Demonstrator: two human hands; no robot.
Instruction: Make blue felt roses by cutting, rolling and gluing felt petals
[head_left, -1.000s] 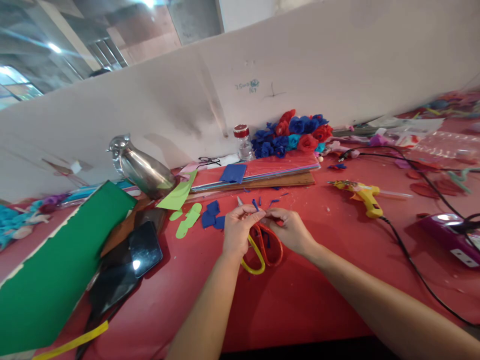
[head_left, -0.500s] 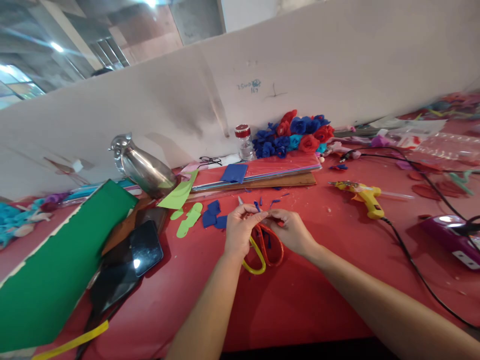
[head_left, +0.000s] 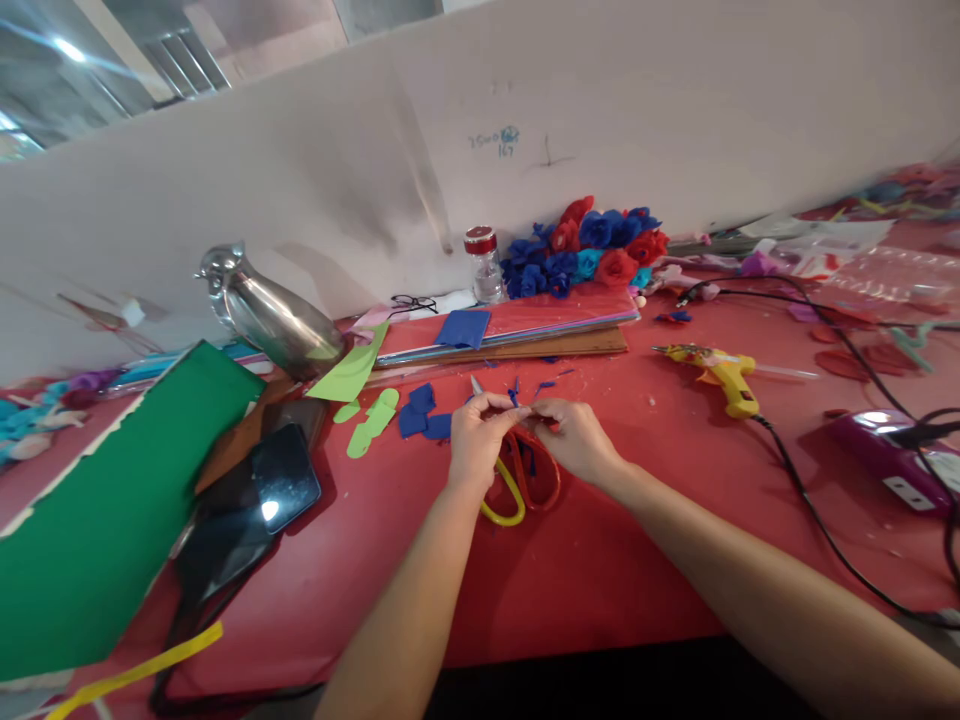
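Note:
My left hand (head_left: 480, 438) and my right hand (head_left: 574, 436) meet fingertip to fingertip above the red table. Both are closed in a pinch, and what lies between the fingers is too small to make out. Under them lie scissors (head_left: 537, 492) with one red and one yellow handle, their tip showing beyond my left hand. Small blue scraps (head_left: 546, 385) are scattered just past my fingers. Left of my hands are cut blue pieces (head_left: 417, 410) and light green pieces (head_left: 373, 422).
A yellow glue gun (head_left: 731, 380) lies right, near a purple power strip (head_left: 892, 450). Behind are stacked sheets (head_left: 555, 318), a jar (head_left: 486, 270) and blue and red paper flowers (head_left: 616, 262). Left are a metal jug (head_left: 277, 315), a phone (head_left: 285, 480) and a green board (head_left: 127, 520).
The whole view has shifted, so the table items appear slightly higher and further left. My hands stay together over the scissors, with the fingers slightly moved.

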